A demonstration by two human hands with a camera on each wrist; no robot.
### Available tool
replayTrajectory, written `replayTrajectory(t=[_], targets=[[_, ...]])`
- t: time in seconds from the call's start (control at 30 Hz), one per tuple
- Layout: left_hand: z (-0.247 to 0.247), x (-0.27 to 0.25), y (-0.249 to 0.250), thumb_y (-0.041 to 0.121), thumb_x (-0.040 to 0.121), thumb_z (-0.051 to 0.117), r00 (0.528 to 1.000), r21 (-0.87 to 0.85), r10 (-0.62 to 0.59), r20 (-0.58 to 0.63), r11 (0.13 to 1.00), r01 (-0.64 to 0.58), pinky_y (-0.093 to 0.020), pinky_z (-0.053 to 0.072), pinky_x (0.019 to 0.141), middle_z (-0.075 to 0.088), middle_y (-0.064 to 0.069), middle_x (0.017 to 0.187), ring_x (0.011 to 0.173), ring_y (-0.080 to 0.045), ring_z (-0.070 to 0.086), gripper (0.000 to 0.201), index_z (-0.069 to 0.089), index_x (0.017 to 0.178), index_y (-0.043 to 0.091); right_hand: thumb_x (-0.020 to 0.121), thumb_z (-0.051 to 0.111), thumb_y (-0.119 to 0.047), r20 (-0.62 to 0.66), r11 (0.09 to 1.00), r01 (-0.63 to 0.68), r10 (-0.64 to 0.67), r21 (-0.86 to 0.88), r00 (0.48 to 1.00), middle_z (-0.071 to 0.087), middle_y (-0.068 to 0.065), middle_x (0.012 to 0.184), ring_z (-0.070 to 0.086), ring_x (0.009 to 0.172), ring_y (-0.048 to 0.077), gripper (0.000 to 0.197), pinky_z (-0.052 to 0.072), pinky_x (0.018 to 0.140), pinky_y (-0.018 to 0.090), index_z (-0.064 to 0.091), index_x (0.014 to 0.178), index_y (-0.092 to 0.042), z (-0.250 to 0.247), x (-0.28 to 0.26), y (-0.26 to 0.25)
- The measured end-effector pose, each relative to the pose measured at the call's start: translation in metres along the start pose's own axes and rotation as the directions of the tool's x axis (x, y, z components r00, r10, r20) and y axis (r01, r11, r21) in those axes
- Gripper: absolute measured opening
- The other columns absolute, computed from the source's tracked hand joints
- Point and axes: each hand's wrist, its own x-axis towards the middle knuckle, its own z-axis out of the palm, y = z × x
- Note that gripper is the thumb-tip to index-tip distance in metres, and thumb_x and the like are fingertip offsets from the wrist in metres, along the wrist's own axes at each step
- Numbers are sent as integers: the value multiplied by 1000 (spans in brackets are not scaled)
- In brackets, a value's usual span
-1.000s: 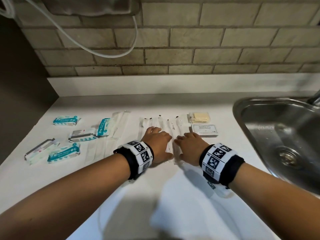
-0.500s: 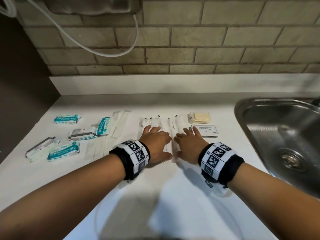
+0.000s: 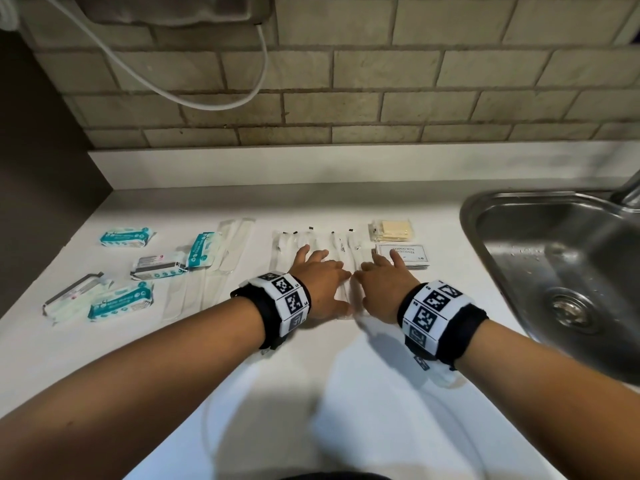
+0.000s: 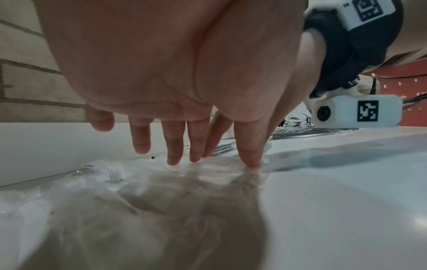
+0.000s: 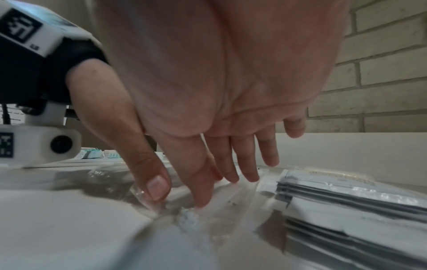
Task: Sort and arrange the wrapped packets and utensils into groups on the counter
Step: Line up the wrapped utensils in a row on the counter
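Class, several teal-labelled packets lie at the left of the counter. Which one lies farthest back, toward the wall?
The lone teal packet at back left, apart from the others; the remaining teal packets lie nearer the counter's front edge.

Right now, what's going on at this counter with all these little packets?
A person is sorting toiletry items into groups. Both hands, left hand and right hand, lie flat with straight fingers on a row of clear-wrapped utensils, evening them up. Teal packets sit off to the left, a shampoo sachet stack beside the sink.
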Motion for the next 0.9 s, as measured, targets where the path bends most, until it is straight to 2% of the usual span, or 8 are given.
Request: replayTrajectory(t=[0.23,0.37,0.63,0.9], targets=[[1,-1,0,66,86,50,1000,-13,-6,-14,1000,6,-53,-3,118,28,3,159,149,-28,11,77,35,149,23,93,47,-38,17,1000,2,-2,1,1000,37,8,152,19,146,27,58,3,121,50,38,144,-12,-1,-3,-3],[3,-2,0,66,85,51,1000,-27,-13,-18,1000,13,-53,-3,118,27,2,159,149,-29,11,77,36,148,23,92,51,-33,9,1000,1,-2,15,1000,41,6,149,25,144,27,59,5,121,50,37,145,-12,-4,-5,-3],[4,0,0,65,86,51,1000,-50,-18,-14,999,17,-53,-3,118,23,1,161,150,-28,10,78,34,149,23,95,46,-32,22,1000,10,-10,3,1000,35,6,153,22,146,27,58,4,121,49,33,147,-12,-4,-6,-2],[3,-2,-1,63,87,51,1000,-88,-17,-22,996,15,-52,-4,118,22,1,161,150,-26,7,77,30,151,25,94,46,-24,-71,999,50,-48,22,996,47,6,141,35,137,28,48,20,119,40,42,140,-12,6,8,5]])
